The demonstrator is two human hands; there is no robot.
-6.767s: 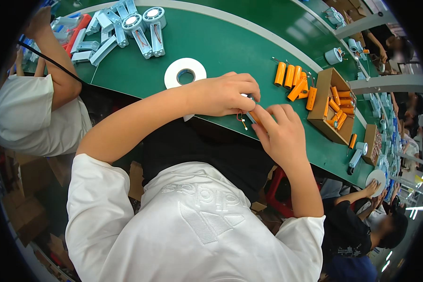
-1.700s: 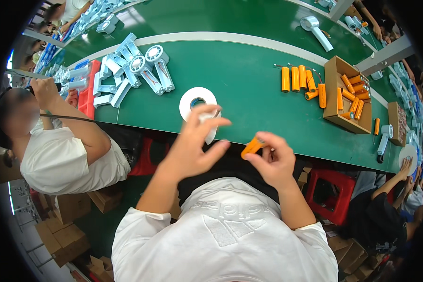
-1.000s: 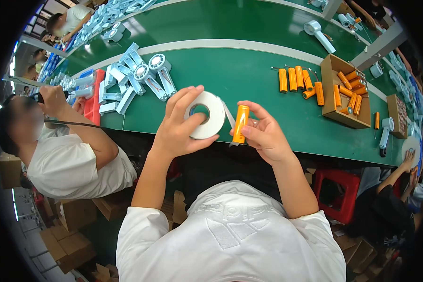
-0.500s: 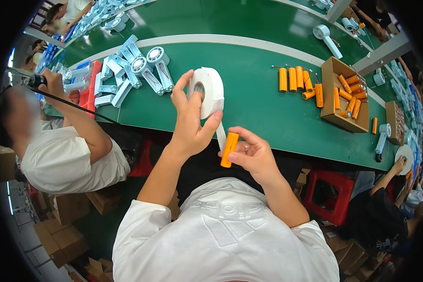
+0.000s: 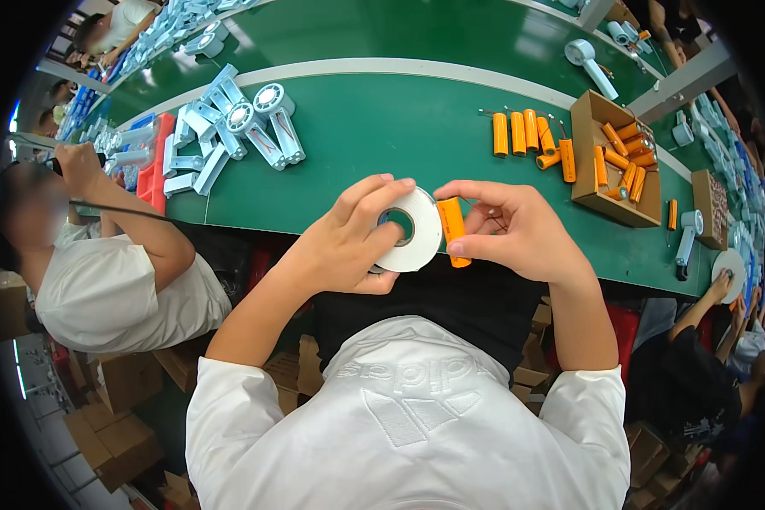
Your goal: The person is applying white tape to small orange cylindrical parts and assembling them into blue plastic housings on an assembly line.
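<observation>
My left hand (image 5: 354,242) grips a roll of white tape (image 5: 422,235), with fingers over its face and around the core. Close against the roll's right side is an orange cylindrical battery (image 5: 453,231), pinched upright and slightly tilted between the thumb and fingers of my right hand (image 5: 514,229). Thin wires run from the battery's top back among my right fingers. Whether a strip of tape joins the battery to the roll cannot be made out. Both hands are over the near edge of the green table (image 5: 374,127).
Several loose orange batteries (image 5: 529,132) lie at the right beside a cardboard box (image 5: 612,204) of more. Light-blue fan housings (image 5: 268,127) are piled at the left, next to a red tray (image 5: 157,174). A co-worker (image 5: 115,272) sits at my left; another works at far right.
The tape roll has come down and turned its face toward me. My right hand has moved up and right with the battery, bringing it beside the roll. The strip hanging between them no longer shows.
</observation>
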